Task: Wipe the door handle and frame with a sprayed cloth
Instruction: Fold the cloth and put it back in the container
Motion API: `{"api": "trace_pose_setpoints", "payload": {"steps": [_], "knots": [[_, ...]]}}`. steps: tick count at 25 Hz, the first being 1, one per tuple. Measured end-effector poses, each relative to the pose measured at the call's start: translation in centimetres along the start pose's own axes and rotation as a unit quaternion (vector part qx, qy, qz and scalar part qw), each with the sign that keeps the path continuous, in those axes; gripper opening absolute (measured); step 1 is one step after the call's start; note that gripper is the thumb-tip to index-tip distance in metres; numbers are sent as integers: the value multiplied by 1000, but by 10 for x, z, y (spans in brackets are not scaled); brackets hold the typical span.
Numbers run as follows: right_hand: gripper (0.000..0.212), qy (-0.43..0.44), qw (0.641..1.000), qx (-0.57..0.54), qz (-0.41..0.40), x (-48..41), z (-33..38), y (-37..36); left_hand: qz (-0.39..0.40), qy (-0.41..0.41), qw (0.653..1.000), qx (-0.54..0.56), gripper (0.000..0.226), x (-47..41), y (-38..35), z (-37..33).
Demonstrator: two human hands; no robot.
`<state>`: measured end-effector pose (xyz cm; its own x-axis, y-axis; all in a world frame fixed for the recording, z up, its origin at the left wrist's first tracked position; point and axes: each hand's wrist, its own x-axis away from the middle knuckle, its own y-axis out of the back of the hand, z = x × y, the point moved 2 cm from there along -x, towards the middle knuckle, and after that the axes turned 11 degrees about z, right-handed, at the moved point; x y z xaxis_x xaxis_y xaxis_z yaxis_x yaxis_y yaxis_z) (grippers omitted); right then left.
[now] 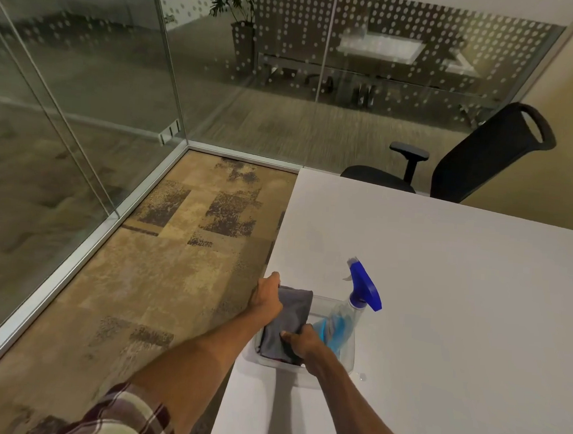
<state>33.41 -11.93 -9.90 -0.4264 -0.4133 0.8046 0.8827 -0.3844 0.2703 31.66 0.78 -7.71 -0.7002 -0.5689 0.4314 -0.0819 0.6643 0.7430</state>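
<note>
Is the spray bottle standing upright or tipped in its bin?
Tipped. The spray bottle leans in the clear bin, blue trigger head up past the rim, beside the grey cloth.

No text, brand, number or sign can be read anywhere in view. The spray bottle (346,317), standing in the clear tub (344,363) at the near edge of the worktop (444,261), shows no legible label on its blue-filled body or blue trigger head. The glass wall (290,47) beyond the bottle carries only a pattern of white dots, no lettering.
</note>
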Motion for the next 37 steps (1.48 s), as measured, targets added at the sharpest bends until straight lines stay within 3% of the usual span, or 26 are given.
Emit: {"api": "trace_pose_setpoints", "payload": {"steps": [2,4,7,9,11,12,15,17,19,22,26,28,30,32,34,35,36,37], "knots": [[56,4,1000,29,3,-3,-2,-1,30,-20,995,-94,30,5,1,-2],[66,23,997,71,-7,-7,-5,-2,39,-36,988,-143,30,4,-1,-6],[76,84,988,128,-26,-3,-1,-3,58,-42,984,-165,29,5,-4,-11],[69,126,974,145,-119,-3,-3,-4,60,-38,983,-171,30,7,-5,-9],[80,221,960,135,-101,0,-11,-3,76,-37,982,-172,32,8,-2,-7],[85,226,959,141,-98,-2,-12,-2,84,-39,982,-165,33,8,1,-6],[89,194,966,154,-67,2,-6,-1,102,-69,971,-203,37,13,9,-5],[91,202,965,160,-48,4,-4,2,69,-133,952,-266,48,24,7,-3],[92,197,970,144,-23,3,-6,6,18,-215,916,-337,59,36,-1,4],[93,196,970,140,4,2,-12,7,80,-292,862,-405,64,41,-14,22],[94,193,976,85,61,3,-11,15,153,-257,876,-378,75,34,-14,36],[93,162,968,181,55,-2,-11,13,165,-243,872,-392,82,33,-16,38],[89,134,933,332,18,-3,-4,16,179,-233,863,-410,92,31,-16,39],[87,115,928,354,7,-6,7,21,190,-226,857,-422,99,29,-16,37],[82,106,950,289,46,-4,12,21,192,-217,862,-417,103,29,-17,34],[74,119,942,308,60,-4,14,18,188,-210,866,-414,103,29,-18,32],[64,130,883,446,66,-8,9,15,182,-204,867,-417,104,29,-20,31],[60,156,822,547,23,-4,4,17,176,-197,866,-425,104,29,-21,31]]}}
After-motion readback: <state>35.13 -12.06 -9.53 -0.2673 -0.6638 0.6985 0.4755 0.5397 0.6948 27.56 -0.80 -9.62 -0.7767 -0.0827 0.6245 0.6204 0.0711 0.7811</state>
